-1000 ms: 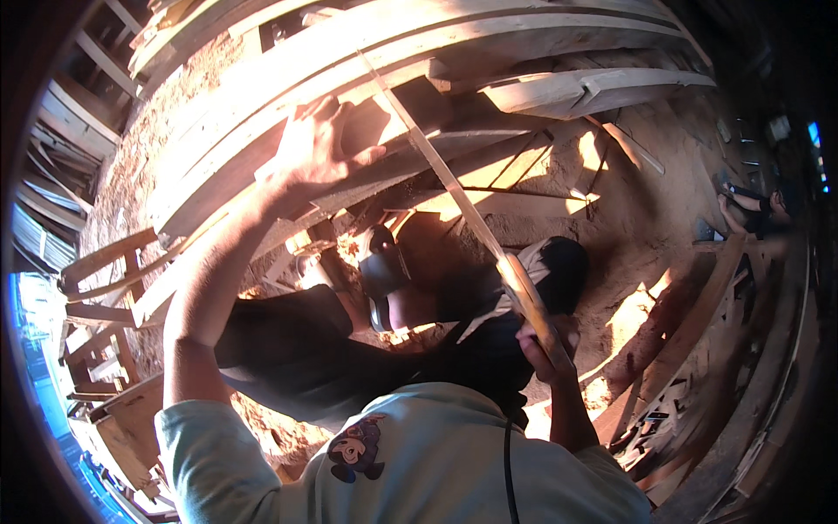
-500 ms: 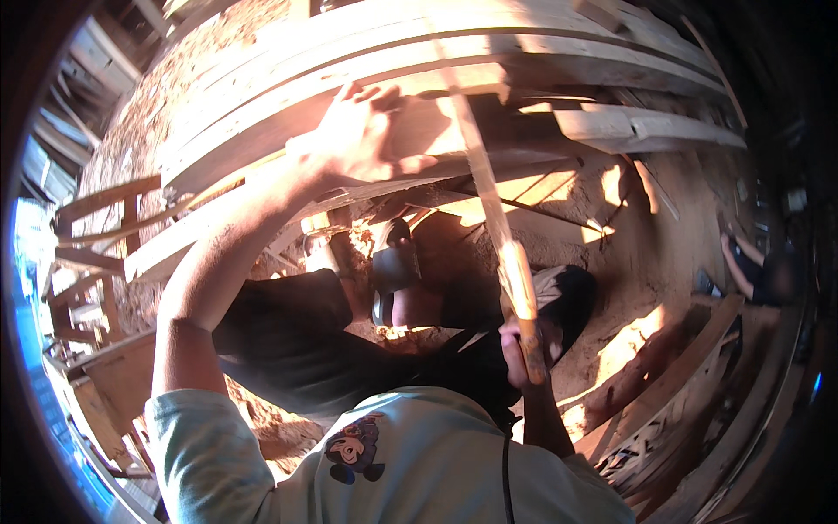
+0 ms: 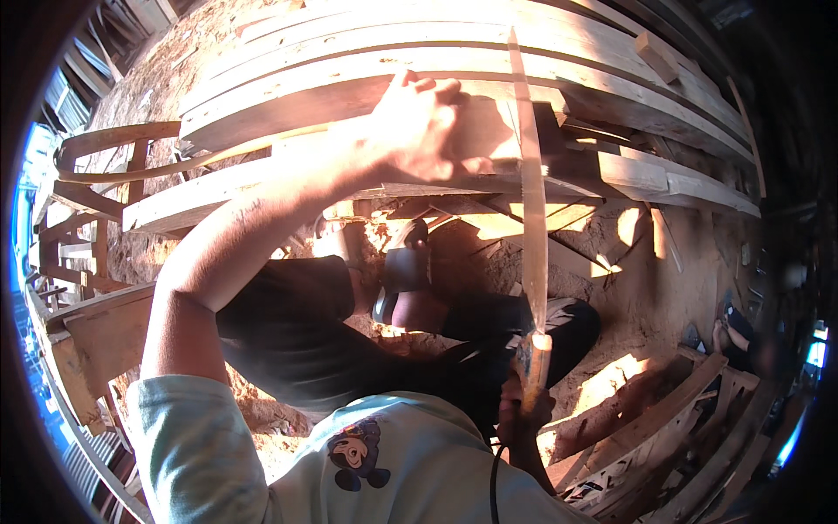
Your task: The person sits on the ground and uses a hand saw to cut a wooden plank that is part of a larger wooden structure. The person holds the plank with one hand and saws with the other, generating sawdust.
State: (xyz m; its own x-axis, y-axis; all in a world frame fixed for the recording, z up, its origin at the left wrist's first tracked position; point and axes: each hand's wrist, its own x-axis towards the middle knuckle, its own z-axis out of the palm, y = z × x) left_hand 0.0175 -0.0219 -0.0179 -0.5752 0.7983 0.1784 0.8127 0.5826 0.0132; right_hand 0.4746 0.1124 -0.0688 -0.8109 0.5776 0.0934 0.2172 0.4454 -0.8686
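My left hand (image 3: 419, 127) is braced on a pale wooden board (image 3: 489, 131) in the stacked timbers, its fingers bent over the upper surface and its thumb lower. My right hand (image 3: 524, 402), low and partly shaded, grips the wooden handle (image 3: 537, 358) of a long saw. The saw blade (image 3: 532, 210) runs almost straight up the view from the handle across the board, just right of my left hand, its tip over the upper planks (image 3: 454, 35). Whether its teeth touch the wood, I cannot tell.
A small block (image 3: 656, 57) lies on the planks. A wooden frame (image 3: 105, 205) stands at left, with scrap wood (image 3: 672, 410) at lower right. My dark-clad legs (image 3: 297, 332) are below the timber on the sandy ground (image 3: 611, 384). Another person (image 3: 733, 336) is at the far right.
The saw has swung from a slant to nearly upright in view, its handle lower. My left hand appears further right and higher as the view shifts. The other person appears lower.
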